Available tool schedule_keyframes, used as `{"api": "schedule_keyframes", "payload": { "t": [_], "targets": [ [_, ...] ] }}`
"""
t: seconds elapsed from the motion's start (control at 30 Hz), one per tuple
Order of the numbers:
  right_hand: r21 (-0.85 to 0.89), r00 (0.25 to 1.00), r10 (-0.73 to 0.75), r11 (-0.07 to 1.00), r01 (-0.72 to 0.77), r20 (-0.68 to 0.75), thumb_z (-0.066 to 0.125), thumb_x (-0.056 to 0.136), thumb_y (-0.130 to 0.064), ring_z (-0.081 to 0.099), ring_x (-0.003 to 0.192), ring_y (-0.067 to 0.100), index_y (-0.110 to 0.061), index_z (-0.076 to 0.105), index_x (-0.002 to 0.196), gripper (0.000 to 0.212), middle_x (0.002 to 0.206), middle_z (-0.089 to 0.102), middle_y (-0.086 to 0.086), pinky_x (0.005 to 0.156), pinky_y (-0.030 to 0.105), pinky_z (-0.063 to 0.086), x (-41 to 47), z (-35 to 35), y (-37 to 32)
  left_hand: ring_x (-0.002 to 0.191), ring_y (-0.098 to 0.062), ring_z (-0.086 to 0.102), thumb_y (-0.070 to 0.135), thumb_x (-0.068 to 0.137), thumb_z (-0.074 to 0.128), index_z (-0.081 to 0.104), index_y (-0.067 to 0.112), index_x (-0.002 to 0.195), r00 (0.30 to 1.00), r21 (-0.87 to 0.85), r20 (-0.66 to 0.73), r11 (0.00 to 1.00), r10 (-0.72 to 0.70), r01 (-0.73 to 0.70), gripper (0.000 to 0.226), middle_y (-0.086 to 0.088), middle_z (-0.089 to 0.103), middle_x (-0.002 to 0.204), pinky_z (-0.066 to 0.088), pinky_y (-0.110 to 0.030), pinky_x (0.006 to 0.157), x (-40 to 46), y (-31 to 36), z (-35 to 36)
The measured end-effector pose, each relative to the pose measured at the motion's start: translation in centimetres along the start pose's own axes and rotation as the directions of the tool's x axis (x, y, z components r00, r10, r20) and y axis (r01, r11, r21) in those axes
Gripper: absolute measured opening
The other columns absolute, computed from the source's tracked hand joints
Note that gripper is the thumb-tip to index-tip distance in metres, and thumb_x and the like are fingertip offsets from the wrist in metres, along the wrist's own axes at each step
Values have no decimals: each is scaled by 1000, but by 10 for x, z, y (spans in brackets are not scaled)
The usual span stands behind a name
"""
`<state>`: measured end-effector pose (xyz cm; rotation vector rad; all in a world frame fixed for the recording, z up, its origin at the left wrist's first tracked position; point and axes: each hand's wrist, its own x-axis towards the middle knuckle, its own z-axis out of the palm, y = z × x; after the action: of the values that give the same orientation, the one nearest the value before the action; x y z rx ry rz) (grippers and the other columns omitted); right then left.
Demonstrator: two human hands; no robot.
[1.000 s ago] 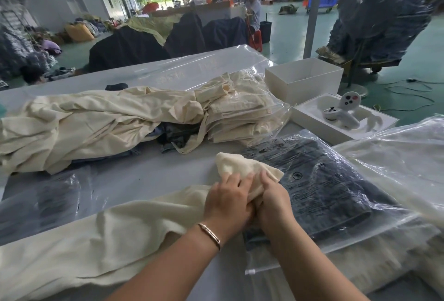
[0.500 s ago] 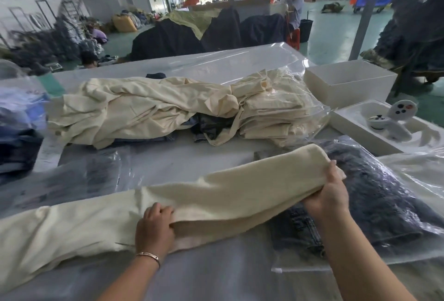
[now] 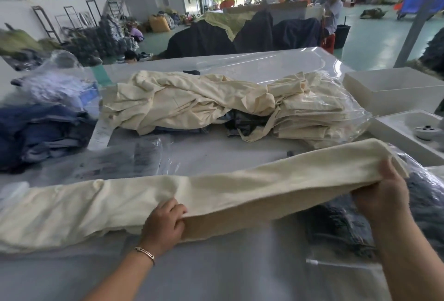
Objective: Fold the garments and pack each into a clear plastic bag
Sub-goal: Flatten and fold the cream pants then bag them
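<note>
- cream garment [image 3: 216, 195]: long, folded into a narrow strip, stretched left to right across the near tabletop; right end lifted off the surface, left part lying flat.
- pile of cream garments [image 3: 187, 101]: loose, crumpled, unfolded, mid tabletop behind the strip; dark clothing shows under it.
- bagged cream garments [image 3: 317, 118]: folded stack inside a clear plastic bag, just right of the pile, touching it.
- bagged dark garment [image 3: 348, 223]: folded, in a clear bag, flat at near right, partly under the strip's raised end.
- flat clear bags [image 3: 115, 161]: lying on the tabletop left of centre, behind the strip.
</note>
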<state>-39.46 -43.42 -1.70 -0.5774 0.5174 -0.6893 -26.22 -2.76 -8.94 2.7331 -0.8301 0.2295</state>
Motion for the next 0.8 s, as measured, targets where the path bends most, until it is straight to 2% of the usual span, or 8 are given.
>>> {"api": "schedule_keyframes", "payload": {
  "t": [0.07, 0.13, 0.23, 0.33, 0.47, 0.6, 0.73, 0.8],
  "targets": [
    [-27, 991, 48, 998, -52, -123, 46, 97, -45, 57, 116, 27, -16, 47, 138, 51, 129, 59, 9, 101, 48, 42, -8, -7, 13, 79, -28, 62, 13, 70, 52, 68, 15, 86, 981, -17, 192, 1000, 27, -24, 23, -4, 60, 83, 49, -32, 62, -14, -4, 8],
    [-50, 978, 61, 996, -72, -202, 50, 96, -45, 60, 110, 22, -17, 50, 136, 49, 123, 63, 5, 96, 43, 45, -18, -11, 25, 85, -26, 62, 11, 69, 58, 69, 17, 90, 962, -10, 265, 998, 62, -61, 24, -3, 60, 87, 49, -31, 69, -22, -5, 10],
    [-108, 972, 29, 993, -55, -232, 57, 94, -39, 64, 96, 16, -17, 60, 118, 33, 108, 67, 0, 93, 40, 47, -29, -16, 39, 71, -20, 63, 16, 43, 79, 70, 25, 79, 964, 84, 230, 984, 133, -156, 38, 5, 59, 75, 49, -24, 55, -27, -12, 2],
    [-220, 955, -19, 974, -49, -297, 62, 93, -24, 63, 90, 19, -15, 59, 108, 18, 113, 65, 6, 90, 43, 48, -30, -18, 46, 66, -22, 64, 16, 28, 85, 74, 23, 81, 984, 204, 153, 972, 88, -118, 55, 2, 62, 73, 49, -25, 48, -30, -26, -5],
    [-283, 944, -60, 959, -36, -323, 58, 96, -23, 62, 83, 19, -15, 53, 124, 30, 115, 61, 9, 84, 45, 47, -30, -16, 48, 66, -26, 66, 12, 26, 87, 76, 17, 84, 983, 304, 155, 943, 93, -137, 60, -4, 65, 74, 50, -29, 46, -32, -41, -4],
    [-304, 950, -54, 951, -45, -309, 56, 96, -23, 62, 87, 23, -13, 53, 121, 27, 106, 64, 9, 82, 47, 48, -31, -20, 44, 58, -27, 64, 20, 22, 91, 73, 12, 73, 972, 263, 190, 947, 136, -184, 55, -7, 63, 66, 48, -29, 45, -24, -49, 2],
    [-361, 956, -42, 930, -68, -289, 56, 96, -14, 63, 85, 25, -8, 54, 114, 19, 99, 65, 10, 81, 45, 50, -30, -21, 44, 43, -27, 58, 1, 14, 87, 66, 9, 57, 962, 289, 180, 924, 204, -249, 49, -7, 56, 50, 45, -27, 40, -14, -47, 7],
    [-353, 955, -40, 933, -70, -295, 54, 97, -15, 62, 85, 25, -8, 53, 116, 20, 96, 64, 9, 84, 47, 49, -27, -22, 44, 43, -29, 57, -2, 18, 84, 63, 9, 54, 959, 300, 168, 914, 229, -271, 43, -9, 56, 51, 45, -28, 40, -9, -44, 2]
  ]
}}
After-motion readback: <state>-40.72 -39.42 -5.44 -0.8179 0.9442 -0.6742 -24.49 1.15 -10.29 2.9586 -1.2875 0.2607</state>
